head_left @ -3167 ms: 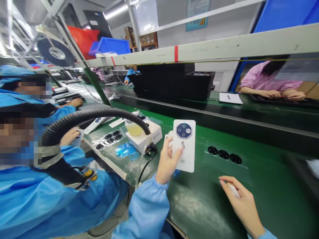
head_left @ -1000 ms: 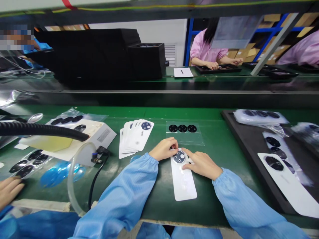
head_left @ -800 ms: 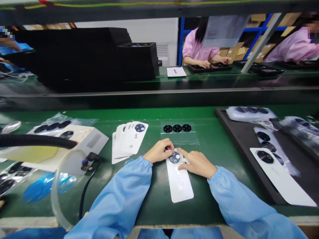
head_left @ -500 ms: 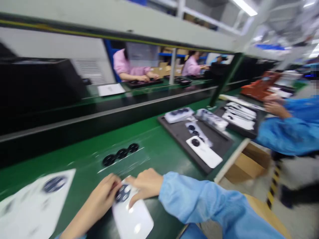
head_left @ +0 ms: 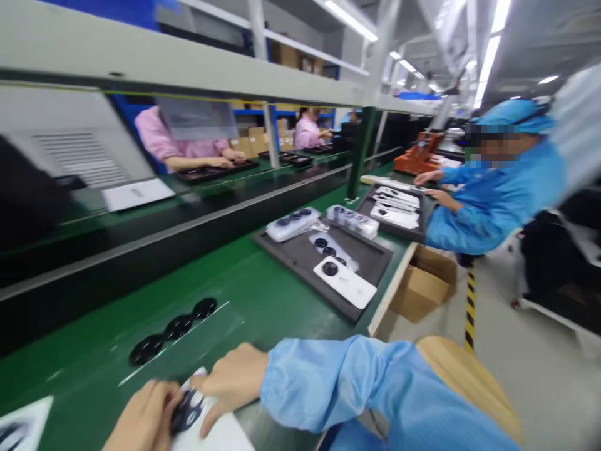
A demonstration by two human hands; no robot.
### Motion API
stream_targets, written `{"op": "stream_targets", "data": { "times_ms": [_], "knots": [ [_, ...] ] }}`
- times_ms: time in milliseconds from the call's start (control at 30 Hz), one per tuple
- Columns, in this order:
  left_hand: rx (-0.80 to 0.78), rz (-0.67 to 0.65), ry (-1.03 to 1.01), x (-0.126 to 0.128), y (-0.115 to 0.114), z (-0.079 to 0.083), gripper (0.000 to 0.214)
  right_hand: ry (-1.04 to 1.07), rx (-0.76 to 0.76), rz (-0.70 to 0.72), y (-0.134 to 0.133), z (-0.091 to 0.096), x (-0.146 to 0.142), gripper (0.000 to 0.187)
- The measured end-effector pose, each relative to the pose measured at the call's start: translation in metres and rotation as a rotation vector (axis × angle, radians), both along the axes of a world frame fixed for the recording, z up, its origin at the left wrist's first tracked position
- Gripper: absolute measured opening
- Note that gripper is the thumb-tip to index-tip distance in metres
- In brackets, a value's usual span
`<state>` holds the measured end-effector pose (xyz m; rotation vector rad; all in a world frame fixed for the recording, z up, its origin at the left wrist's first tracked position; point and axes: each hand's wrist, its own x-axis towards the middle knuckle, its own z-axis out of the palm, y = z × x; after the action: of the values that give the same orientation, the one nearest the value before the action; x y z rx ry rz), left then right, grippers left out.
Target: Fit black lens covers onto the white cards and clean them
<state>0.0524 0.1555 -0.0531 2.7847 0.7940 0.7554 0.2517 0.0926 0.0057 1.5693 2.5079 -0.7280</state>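
Note:
At the bottom left, a white phone back cover (head_left: 220,435) lies flat on the green bench (head_left: 263,294). Its round dark camera ring (head_left: 188,407) sits between my two hands. My left hand (head_left: 141,419) has its fingers curled and pinched at the ring's left edge. My right hand (head_left: 232,379) presses down on the cover beside the ring, fingers together. Just beyond them lies a clear strip with three black round lens pieces (head_left: 173,326).
A dark tray (head_left: 286,260) to the right holds a finished white cover (head_left: 345,282) and bagged parts. A co-worker in blue (head_left: 498,188) handles covers on another tray. People in pink work across the line. A cardboard box (head_left: 422,282) stands below the bench edge.
My head has swung far to the right, so the stack of covers and the hose left the view. Both hands have stayed on the cover's camera ring.

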Motion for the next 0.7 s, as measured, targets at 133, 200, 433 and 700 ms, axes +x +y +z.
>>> {"op": "stream_targets", "data": {
  "times_ms": [133, 200, 433, 700],
  "knots": [
    [0.020, 0.103, 0.112, 0.017, -0.032, 0.028, 0.027, -0.056, 0.086, -0.033, -0.013, 0.003, 0.000, 0.073],
    [-0.025, 0.199, 0.179, 0.020, -0.035, 0.028, 0.022, -0.074, 0.120, -0.012, -0.012, 0.001, 0.002, 0.075],
    [-0.078, 0.320, 0.289, 0.016, -0.037, 0.024, 0.016, -0.115, 0.167, 0.016, -0.002, -0.005, 0.005, 0.065],
    [-0.051, 0.309, 0.259, 0.014, -0.054, 0.027, 0.011, -0.142, 0.163, -0.001, -0.003, -0.003, 0.003, 0.063]
  ]
}}
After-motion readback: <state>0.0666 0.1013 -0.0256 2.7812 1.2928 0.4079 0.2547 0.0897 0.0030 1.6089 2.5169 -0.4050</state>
